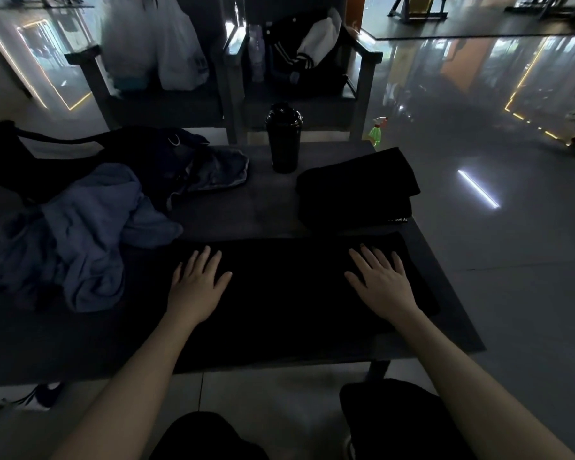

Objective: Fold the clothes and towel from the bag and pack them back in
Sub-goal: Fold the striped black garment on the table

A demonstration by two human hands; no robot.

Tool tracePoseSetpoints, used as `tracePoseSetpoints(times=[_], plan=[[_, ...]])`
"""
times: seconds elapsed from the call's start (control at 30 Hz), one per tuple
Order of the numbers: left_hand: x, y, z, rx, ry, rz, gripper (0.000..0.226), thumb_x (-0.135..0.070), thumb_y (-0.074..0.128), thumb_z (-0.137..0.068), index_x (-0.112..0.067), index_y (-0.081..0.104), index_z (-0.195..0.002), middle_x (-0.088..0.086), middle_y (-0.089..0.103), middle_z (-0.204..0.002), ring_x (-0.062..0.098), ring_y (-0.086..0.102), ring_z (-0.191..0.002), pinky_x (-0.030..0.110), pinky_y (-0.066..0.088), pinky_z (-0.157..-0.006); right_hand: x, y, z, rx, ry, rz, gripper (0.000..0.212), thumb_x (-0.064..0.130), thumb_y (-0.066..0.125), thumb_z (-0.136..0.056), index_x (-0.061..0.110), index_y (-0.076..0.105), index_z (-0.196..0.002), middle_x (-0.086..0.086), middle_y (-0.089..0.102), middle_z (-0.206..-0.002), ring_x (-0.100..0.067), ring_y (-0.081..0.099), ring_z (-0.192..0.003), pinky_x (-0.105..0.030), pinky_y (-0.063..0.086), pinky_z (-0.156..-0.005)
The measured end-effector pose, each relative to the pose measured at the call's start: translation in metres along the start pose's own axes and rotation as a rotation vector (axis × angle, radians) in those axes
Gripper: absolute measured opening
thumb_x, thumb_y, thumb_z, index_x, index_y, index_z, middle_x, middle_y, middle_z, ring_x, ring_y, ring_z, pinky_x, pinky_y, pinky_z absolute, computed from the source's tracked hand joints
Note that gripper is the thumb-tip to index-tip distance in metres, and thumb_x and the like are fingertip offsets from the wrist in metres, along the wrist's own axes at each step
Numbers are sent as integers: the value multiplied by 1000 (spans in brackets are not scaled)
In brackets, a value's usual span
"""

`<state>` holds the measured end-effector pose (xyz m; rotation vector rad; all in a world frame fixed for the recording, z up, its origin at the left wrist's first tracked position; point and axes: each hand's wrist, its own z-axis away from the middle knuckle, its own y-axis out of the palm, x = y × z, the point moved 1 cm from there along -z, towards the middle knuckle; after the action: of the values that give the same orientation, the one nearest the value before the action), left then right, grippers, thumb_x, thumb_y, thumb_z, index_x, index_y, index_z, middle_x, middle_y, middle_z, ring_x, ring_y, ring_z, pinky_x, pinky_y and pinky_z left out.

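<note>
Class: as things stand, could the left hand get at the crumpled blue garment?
Probably yes. The left hand lies flat on the black cloth, and the blue garment lies right beside it on the same table, nothing between them.

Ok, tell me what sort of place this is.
Probably a gym lounge or changing area: a black shaker bottle stands on the low table, metal equipment frames stand in the background, and bags fill the chairs.

dim, underexposed wide-angle view, bowed edges, glare streaks on glossy floor (478, 194)
</note>
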<state>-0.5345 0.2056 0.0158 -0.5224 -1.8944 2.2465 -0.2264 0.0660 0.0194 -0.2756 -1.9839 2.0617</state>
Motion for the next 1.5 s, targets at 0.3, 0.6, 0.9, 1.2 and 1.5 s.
tracePoseSetpoints(times=[0.3,0.6,0.9,1.2,1.5], plan=[[32,-28,11,-160,-452,228,73,-49,54,-90,-7,29,-145,16,39,-144,35,36,-130,46,33,-103,0,2,10,-9,-22,-19,89,65,-12,-73,28,13,-151,3,16,-158,-16,9,-146,-42,0,-118],[27,-65,7,-374,-196,892,38,-22,55,-96,-7,50,-130,1,54,-115,20,52,-106,29,40,-87,2,3,13,-62,-6,-19,88,64,-10,-76,26,16,-151,3,21,-157,-16,13,-145,-41,1,-117],[30,-42,-26,-60,-297,599,56,-32,51,-96,-4,37,-143,13,41,-145,32,44,-127,41,40,-104,2,2,12,-71,-3,-34,81,64,1,-82,25,25,-148,3,28,-154,-17,19,-144,-42,4,-117],[47,-31,6,-45,-386,311,46,-48,63,-81,-10,55,-106,15,53,-112,33,54,-97,44,51,-83,66,-33,-34,-120,-138,-278,56,39,48,-95,22,31,-146,0,36,-149,-21,31,-137,-42,18,-114],[47,-29,13,-133,-340,383,30,-25,63,-88,-16,41,-71,13,57,-95,27,55,-84,35,48,-70,82,-18,-55,-304,6,-295,22,29,53,-93,11,67,-91,-7,66,-91,-28,62,-88,-35,41,-75]])
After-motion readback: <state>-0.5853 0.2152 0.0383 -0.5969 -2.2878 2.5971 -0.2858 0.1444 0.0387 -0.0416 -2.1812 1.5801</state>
